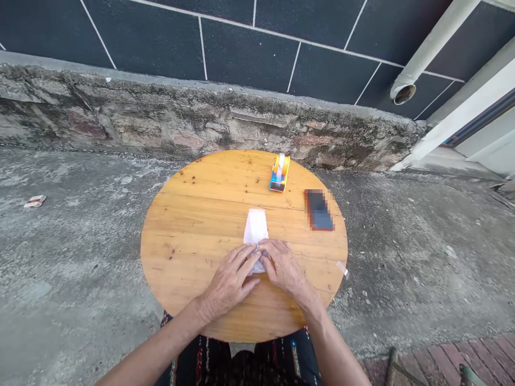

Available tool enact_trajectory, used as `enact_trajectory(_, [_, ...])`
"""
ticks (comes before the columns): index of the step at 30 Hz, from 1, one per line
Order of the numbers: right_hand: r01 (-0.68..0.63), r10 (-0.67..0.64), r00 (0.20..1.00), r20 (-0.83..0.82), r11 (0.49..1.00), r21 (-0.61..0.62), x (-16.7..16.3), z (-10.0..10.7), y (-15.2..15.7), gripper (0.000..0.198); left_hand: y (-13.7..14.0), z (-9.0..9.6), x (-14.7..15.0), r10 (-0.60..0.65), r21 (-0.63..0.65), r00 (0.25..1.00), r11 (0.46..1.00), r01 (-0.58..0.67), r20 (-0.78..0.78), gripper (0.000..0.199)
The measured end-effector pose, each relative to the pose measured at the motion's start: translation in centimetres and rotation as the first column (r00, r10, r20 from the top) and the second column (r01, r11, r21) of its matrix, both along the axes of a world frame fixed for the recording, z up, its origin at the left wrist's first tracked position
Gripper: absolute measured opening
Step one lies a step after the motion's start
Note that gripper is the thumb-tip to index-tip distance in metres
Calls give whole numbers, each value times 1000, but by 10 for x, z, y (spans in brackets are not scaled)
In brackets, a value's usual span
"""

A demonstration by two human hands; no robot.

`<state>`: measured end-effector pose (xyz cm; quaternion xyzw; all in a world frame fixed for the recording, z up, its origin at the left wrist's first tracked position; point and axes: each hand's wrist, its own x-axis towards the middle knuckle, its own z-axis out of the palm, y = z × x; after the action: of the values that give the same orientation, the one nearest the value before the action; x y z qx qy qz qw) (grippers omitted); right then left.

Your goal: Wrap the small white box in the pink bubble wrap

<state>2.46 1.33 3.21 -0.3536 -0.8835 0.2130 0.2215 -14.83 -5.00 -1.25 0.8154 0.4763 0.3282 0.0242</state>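
Observation:
A thin, whitish folded sheet point(256, 224) lies on the round wooden table; whether it is plastic or paper I cannot tell. Its far end is flat and narrows to the top. The near end looks crumpled and bluish under my fingers. My left hand point(233, 276) presses the sheet from the left with bent fingers, its thumb resting lower down. From the right, my right hand point(284, 265) pinches the same part with thumb and fingers. The fingertips of both hands nearly meet and partly hide the sheet.
On the round table point(181, 220) stand a yellow and blue tape dispenser point(279, 172) and a dark, pixelated rectangular thing point(319, 209) with an orange-red edge. A clear tape strip point(342, 268) hangs at the right rim. Beyond is a stone-based wall point(241, 128).

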Motion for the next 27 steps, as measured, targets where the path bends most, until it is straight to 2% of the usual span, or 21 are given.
enact_trajectory(8, [19, -20, 1000, -22, 1000, -21, 2, -5, 0, 18, 4, -5, 0, -2, 39, 999, 999, 4, -50, 59])
enact_trajectory(15, [69, -72, 997, -40, 996, -54, 5, -10, 3, 16, 12, -9, -8, -48, 75, 995, 996, 55, -88, 46])
enact_trajectory(22, [89, -93, 995, -45, 991, -98, 5, -9, 8, 11, 17, 11, -8, -57, -73, 998, 996, 57, 12, 41])
enact_trajectory(27, [60, -79, 988, -133, 989, -136, 3, -8, 14, 11, 22, 27, -7, -25, -216, 991, 975, 54, 135, 40])
